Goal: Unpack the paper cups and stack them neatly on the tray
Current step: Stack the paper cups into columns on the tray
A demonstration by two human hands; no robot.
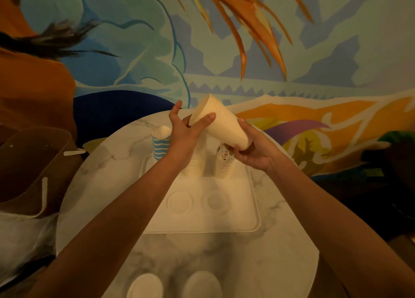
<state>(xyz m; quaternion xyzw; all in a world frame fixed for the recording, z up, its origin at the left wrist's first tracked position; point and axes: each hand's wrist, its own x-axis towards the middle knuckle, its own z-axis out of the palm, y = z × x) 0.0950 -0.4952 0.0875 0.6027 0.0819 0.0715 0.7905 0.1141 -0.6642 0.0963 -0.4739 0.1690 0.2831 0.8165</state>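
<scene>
I hold a tilted stack of plain cream paper cups (221, 123) in the air above the far end of the white tray (235, 221). My right hand (253, 149) grips the stack's narrow bottom end. My left hand (186, 129) is at the rim end, thumb and fingers spread round the rims. On the tray stand three stacks: blue-striped cups (160, 145) at the far left, plain cream cups (195, 166) in the middle, and patterned cups (224, 163) to the right, partly hidden by my hands.
The tray lies on a round marble-look table (280, 259). Two more cup stacks (146, 286) (203, 284) stand at the table's near edge. A brown paper bag (33, 169) and clear plastic wrap (20, 237) are on the left. A painted wall is behind.
</scene>
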